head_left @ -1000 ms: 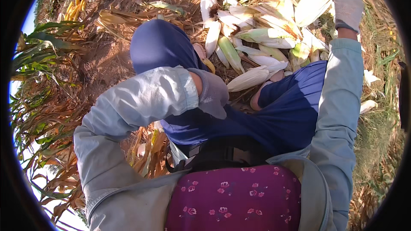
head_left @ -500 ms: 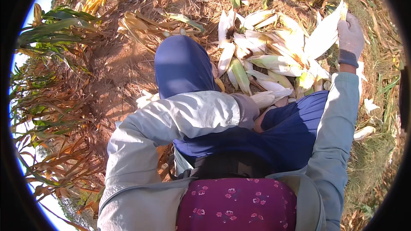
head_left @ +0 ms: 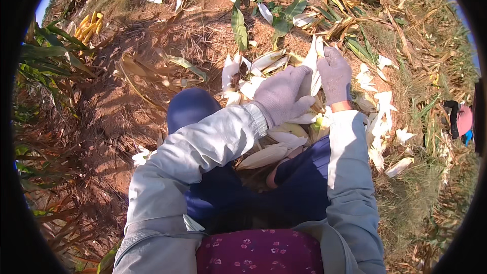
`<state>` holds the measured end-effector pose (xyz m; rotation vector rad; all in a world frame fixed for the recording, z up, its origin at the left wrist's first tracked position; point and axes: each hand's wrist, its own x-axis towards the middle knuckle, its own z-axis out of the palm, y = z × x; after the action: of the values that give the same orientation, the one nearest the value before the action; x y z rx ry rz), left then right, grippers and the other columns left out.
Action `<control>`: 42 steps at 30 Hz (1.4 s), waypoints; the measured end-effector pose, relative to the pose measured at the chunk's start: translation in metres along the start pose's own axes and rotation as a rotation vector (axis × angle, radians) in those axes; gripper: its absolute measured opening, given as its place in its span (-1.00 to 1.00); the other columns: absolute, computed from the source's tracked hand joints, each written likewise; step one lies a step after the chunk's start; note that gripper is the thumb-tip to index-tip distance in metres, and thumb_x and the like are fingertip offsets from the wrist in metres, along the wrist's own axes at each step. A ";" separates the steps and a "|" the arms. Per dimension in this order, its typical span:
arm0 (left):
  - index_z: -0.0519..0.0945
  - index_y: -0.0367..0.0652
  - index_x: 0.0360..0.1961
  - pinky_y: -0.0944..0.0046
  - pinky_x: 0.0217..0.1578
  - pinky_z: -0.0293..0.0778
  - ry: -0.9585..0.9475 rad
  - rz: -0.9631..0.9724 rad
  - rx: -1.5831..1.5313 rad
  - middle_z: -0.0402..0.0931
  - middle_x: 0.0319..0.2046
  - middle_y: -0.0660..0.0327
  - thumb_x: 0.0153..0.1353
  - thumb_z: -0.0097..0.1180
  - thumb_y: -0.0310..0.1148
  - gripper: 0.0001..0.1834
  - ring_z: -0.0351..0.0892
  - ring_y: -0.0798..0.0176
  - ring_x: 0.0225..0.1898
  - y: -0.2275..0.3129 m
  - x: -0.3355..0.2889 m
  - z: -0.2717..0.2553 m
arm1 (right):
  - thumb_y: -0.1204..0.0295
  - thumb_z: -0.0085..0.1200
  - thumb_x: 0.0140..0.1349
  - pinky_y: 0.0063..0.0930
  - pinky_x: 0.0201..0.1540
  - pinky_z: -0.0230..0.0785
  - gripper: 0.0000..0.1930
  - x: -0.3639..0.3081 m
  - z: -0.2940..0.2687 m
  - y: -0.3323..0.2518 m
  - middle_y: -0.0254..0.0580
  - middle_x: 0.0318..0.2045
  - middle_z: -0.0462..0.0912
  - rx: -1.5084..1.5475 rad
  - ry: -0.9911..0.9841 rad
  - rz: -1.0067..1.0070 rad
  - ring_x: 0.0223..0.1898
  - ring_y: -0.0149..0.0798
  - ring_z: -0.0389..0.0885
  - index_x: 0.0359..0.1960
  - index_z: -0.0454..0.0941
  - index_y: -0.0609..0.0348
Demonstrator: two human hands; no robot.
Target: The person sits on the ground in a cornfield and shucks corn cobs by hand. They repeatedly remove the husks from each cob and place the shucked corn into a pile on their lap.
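Observation:
In front of me a pale-husked ear of corn (head_left: 311, 63) stands tip up. My right hand (head_left: 336, 73), in a light knit glove, is closed at its upper end, where a narrow yellowish strip shows beside the husk. My left hand (head_left: 283, 94), gloved the same way, curls against the ear's left side lower down; its thumb points to the right, and the fingertips are partly hidden. Below and around both hands lie several more husked ears (head_left: 264, 156) in a heap between my bent legs.
Yellow husked-out corn ears (head_left: 89, 26) are piled at the far left. Standing corn plants (head_left: 45, 66) line the left side. Loose white husks (head_left: 378, 132) and dry stalks (head_left: 350, 0) litter the ground. A pink and black item (head_left: 462, 120) sits at the right edge.
My right hand has come inward from the upper right with the ear of corn. My left hand has risen from near my lap to the ear. The view has shifted too.

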<state>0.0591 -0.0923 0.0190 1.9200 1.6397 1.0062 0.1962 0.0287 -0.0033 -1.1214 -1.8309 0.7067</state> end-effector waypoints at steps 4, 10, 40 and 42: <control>0.23 -0.21 0.16 0.19 -0.13 0.43 0.103 -0.290 -0.225 0.52 -0.30 0.06 0.02 0.21 -0.19 -0.29 0.54 0.12 -0.20 -0.010 0.010 0.012 | 0.45 0.02 0.04 -0.47 -0.33 0.36 -0.79 -0.001 0.001 -0.020 -0.12 -0.48 0.59 -0.078 -0.033 0.076 -0.47 -0.32 0.53 -0.27 0.54 0.22; 0.49 -0.27 -0.13 0.15 -0.22 0.43 0.209 -0.271 -0.438 0.55 -0.32 -0.03 0.00 0.19 -0.05 -0.47 0.56 -0.02 -0.25 -0.031 0.022 0.015 | 0.45 0.08 0.05 -0.50 -0.36 0.33 -0.82 -0.010 0.006 -0.037 -0.18 -0.55 0.52 0.024 -0.112 0.007 -0.50 -0.40 0.45 -0.30 0.53 0.24; 0.43 -0.39 -0.32 0.13 -0.46 0.57 0.691 -0.685 -1.303 0.50 -0.51 -0.01 0.27 -0.01 -0.20 -0.64 0.57 0.04 -0.53 -0.050 0.028 -0.035 | 0.40 0.11 0.15 -0.46 -0.65 0.35 -0.85 0.027 -0.130 0.078 -0.14 -0.51 0.60 0.408 0.937 0.624 -0.63 -0.28 0.55 -0.39 0.48 0.22; 0.45 -0.38 -0.41 0.18 -0.51 0.56 0.706 -0.687 -1.225 0.49 -0.58 0.01 0.26 -0.01 -0.21 -0.65 0.56 0.08 -0.58 -0.044 0.027 -0.037 | 0.36 0.13 0.11 -0.40 -0.60 0.41 -0.82 0.023 -0.130 0.083 -0.19 -0.48 0.58 0.454 0.933 0.617 -0.58 -0.27 0.55 -0.35 0.50 0.21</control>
<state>0.0034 -0.0621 0.0186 0.1846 1.2278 1.8150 0.3393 0.0904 0.0007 -1.3775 -0.5053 0.7075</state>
